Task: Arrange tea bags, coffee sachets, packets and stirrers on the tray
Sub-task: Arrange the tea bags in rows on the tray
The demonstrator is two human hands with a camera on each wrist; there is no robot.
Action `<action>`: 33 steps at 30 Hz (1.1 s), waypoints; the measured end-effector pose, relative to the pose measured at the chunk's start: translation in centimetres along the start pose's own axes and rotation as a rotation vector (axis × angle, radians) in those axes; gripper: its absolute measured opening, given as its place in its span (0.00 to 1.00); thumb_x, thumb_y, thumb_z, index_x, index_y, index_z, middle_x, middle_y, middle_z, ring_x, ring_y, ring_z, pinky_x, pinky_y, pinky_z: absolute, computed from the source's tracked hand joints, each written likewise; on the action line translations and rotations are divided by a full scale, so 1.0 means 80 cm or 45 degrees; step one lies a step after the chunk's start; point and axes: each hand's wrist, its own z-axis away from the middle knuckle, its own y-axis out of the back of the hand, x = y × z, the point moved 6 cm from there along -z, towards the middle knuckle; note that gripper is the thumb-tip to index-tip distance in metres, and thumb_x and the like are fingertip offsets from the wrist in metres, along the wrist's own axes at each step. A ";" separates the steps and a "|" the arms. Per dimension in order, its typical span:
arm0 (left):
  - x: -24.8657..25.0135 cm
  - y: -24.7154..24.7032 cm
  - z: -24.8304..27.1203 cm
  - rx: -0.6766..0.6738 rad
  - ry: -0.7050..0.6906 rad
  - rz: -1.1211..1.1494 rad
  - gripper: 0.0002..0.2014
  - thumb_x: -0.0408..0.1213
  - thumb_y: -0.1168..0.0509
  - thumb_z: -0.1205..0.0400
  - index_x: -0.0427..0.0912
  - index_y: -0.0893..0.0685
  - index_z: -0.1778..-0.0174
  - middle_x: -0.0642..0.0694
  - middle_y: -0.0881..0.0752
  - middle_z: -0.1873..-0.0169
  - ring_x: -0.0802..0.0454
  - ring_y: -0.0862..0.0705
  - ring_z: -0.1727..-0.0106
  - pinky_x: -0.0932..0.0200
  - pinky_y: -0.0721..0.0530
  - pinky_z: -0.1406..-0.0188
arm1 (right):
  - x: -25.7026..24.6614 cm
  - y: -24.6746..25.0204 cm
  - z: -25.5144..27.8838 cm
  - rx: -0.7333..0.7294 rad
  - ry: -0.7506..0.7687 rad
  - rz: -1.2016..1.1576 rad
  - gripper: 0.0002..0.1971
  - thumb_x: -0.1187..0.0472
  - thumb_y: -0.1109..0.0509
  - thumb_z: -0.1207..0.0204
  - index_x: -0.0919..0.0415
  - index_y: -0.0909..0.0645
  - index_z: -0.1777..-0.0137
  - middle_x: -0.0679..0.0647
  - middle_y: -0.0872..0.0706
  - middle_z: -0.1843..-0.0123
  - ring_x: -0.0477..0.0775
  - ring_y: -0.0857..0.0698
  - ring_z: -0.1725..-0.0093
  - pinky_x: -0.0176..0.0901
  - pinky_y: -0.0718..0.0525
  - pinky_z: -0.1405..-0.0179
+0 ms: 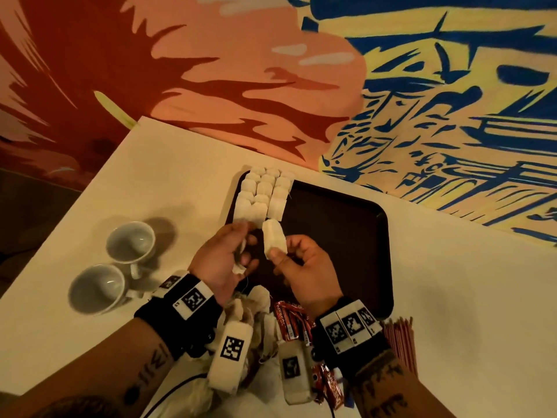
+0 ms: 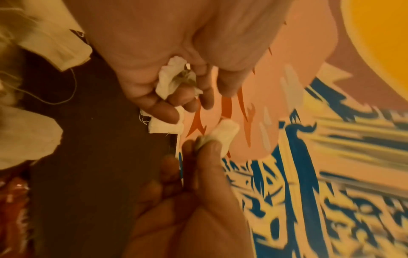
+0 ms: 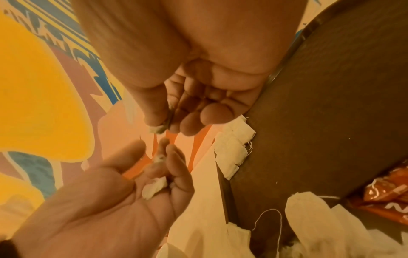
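A dark tray (image 1: 346, 236) lies on the white table, with rows of white tea bags (image 1: 265, 194) laid along its far left side. Over the tray's near left part, my right hand (image 1: 281, 250) pinches one tea bag (image 1: 273, 236) between thumb and forefinger, its free end pointing at the rows. My left hand (image 1: 238, 251) hovers just left of it, its fingers curled round a few crumpled tea bags (image 2: 170, 78). The left wrist view shows the pinched tea bag (image 2: 225, 132) below the left hand's fingers (image 2: 167, 111).
Loose tea bags (image 1: 256, 300) and red coffee sachets (image 1: 291, 321) are piled at the tray's near edge, between my wrists. Red stirrers (image 1: 401, 336) lie to the right of them. Two grey cups (image 1: 131, 241) (image 1: 98, 289) stand on the left. A painted wall backs the table.
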 end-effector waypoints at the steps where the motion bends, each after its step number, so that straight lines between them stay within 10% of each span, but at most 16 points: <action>1: -0.001 -0.008 0.007 -0.067 -0.018 -0.083 0.12 0.49 0.35 0.15 0.44 0.13 0.47 0.49 0.20 0.69 0.56 0.29 0.74 0.58 0.24 0.67 | 0.000 -0.001 0.000 0.008 -0.003 -0.027 0.06 0.60 0.23 0.22 0.52 0.16 0.50 0.52 0.09 0.56 0.47 0.13 0.61 0.38 0.18 0.64; 11: 0.013 -0.012 0.015 -0.014 -0.359 -0.605 0.04 0.40 0.31 0.17 0.50 0.10 0.54 0.59 0.19 0.79 0.63 0.24 0.79 0.66 0.26 0.79 | 0.002 0.000 0.007 -0.051 0.075 -0.011 0.10 0.59 0.23 0.22 0.48 0.16 0.44 0.45 0.07 0.51 0.44 0.09 0.51 0.35 0.14 0.51; 16: 0.020 -0.019 0.018 -0.119 -0.563 -0.994 0.06 0.40 0.29 0.18 0.57 0.08 0.53 0.60 0.08 0.61 0.66 0.12 0.57 0.72 0.17 0.57 | -0.005 0.012 -0.011 -0.047 0.097 0.082 0.11 0.54 0.28 0.18 0.44 0.16 0.38 0.44 0.10 0.49 0.38 0.13 0.53 0.33 0.17 0.54; 24: 0.013 -0.013 0.001 -0.085 -0.582 -1.275 0.06 0.44 0.29 0.18 0.61 0.09 0.57 0.65 0.11 0.64 0.66 0.14 0.59 0.72 0.21 0.61 | -0.010 0.015 -0.026 -0.109 0.139 0.261 0.01 0.59 0.25 0.20 0.55 0.14 0.51 0.46 0.09 0.58 0.40 0.12 0.58 0.31 0.16 0.57; 33: 0.009 0.003 -0.022 -0.016 -0.419 -1.411 0.07 0.48 0.33 0.16 0.65 0.14 0.59 0.67 0.13 0.66 0.68 0.16 0.61 0.72 0.24 0.63 | 0.008 0.009 -0.065 -0.305 0.082 0.584 0.03 0.51 0.26 0.20 0.47 0.14 0.53 0.43 0.11 0.60 0.38 0.14 0.60 0.27 0.20 0.62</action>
